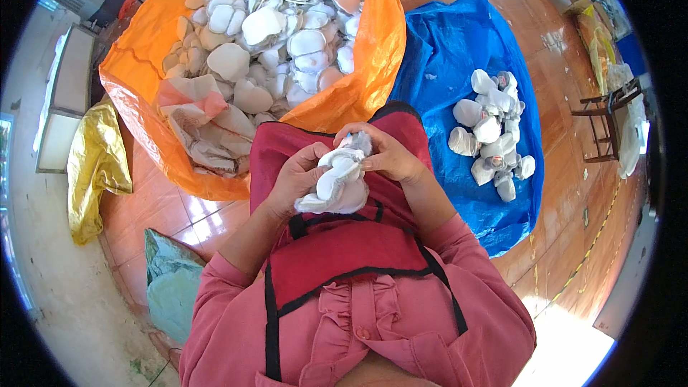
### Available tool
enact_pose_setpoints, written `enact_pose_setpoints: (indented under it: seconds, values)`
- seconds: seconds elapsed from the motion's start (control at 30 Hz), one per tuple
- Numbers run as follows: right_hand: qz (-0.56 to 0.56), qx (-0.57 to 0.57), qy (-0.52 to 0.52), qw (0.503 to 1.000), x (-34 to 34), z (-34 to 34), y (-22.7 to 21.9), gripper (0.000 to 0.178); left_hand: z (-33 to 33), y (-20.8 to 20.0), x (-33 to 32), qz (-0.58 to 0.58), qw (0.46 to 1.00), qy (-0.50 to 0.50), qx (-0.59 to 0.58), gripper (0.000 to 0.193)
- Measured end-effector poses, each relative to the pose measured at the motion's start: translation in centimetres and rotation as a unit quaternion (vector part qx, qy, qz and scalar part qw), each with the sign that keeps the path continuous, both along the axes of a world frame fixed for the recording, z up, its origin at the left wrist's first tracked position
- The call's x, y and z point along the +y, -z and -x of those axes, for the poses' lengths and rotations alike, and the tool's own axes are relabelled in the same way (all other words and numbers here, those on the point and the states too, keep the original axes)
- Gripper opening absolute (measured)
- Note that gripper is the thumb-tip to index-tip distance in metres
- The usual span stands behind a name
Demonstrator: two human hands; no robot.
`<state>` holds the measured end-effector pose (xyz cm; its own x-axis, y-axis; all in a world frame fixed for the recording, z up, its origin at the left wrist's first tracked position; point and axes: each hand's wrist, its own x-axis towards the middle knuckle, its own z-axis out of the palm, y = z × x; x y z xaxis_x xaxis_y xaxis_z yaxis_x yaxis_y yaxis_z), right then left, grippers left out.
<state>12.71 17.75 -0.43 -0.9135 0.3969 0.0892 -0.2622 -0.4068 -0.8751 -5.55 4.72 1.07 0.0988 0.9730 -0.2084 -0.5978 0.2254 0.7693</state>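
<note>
Over my lap I hold a small bundle of white padded fabric pieces (338, 180), with a grey fluffy part at its top end. My left hand (301, 170) grips the bundle from its left side, thumb and fingers bent against it. On the other side my right hand (390, 154) pinches it, fingers curled over the grey top end. What lies under the fingers is hidden. Ahead of my hands stands a large orange sack (383, 50), opened wide. Inside it is a heap of loose white and beige rounded pads (264, 26).
A blue tarp (430, 50) lies to the right, bearing a pile of white and grey bundles (489, 129). Off to the far right is a dark wooden stool (608, 125). Leftward are a yellow sack (99, 168) and a green sack (172, 287), on the tiled floor near the wall.
</note>
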Motion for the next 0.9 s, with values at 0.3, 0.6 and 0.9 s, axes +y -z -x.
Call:
enact_pose_setpoints:
  seconds: [0.3,0.6,0.9]
  values:
    - [-0.096,-0.134,0.07,0.984,-1.7,-0.2,1.6,0.053,0.4,3.5,-1.3,0.004,0.992,0.026,0.124,0.017]
    - [-0.089,-0.219,0.153,0.96,-6.1,-2.3,4.9,0.038,0.0,2.5,-1.6,0.083,0.982,0.118,0.124,0.023]
    - [-0.107,-0.3,0.125,0.94,-6.4,-2.4,7.0,0.033,-0.9,2.6,-1.0,0.163,0.95,0.13,0.231,0.027]
